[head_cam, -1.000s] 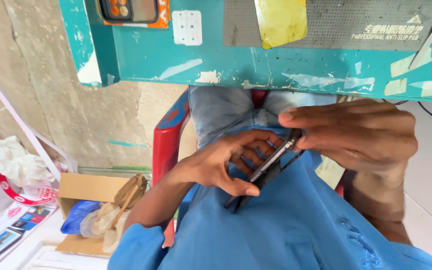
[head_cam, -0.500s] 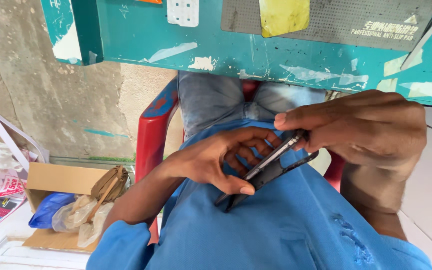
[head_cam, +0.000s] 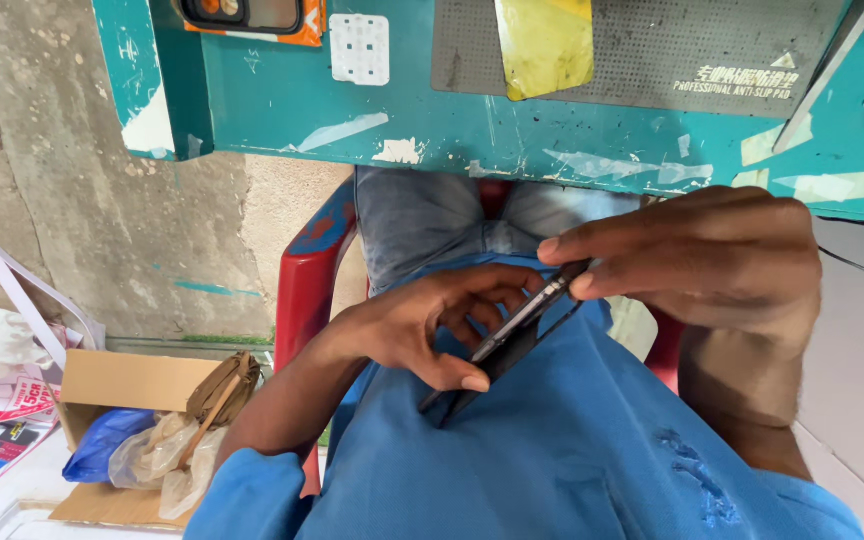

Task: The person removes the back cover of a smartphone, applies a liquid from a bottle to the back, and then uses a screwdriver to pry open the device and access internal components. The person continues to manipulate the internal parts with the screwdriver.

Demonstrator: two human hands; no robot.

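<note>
I hold a dark smartphone [head_cam: 512, 335] edge-on over my lap, against my blue shirt [head_cam: 572, 450]. My left hand [head_cam: 432, 325] cups it from below, thumb pressed on its lower edge and fingers curled behind it. My right hand [head_cam: 702, 260] comes from the right, its fingertips pinching the phone's upper end. The screen looks slightly parted from the body, though I cannot tell how far. I sit on a red plastic chair [head_cam: 304, 290].
A teal worktable [head_cam: 432, 120] spans the top, bearing a grey anti-slip pad [head_cam: 642, 50], a yellow sheet [head_cam: 544, 45], a white keypad-like piece [head_cam: 360, 48] and an orange-cased phone [head_cam: 247, 15]. A cardboard box [head_cam: 122, 385] with bags sits on the floor at left.
The view shifted right and slightly down, so the box and chair sit further right in frame. Both hands keep the same grip on the phone.
</note>
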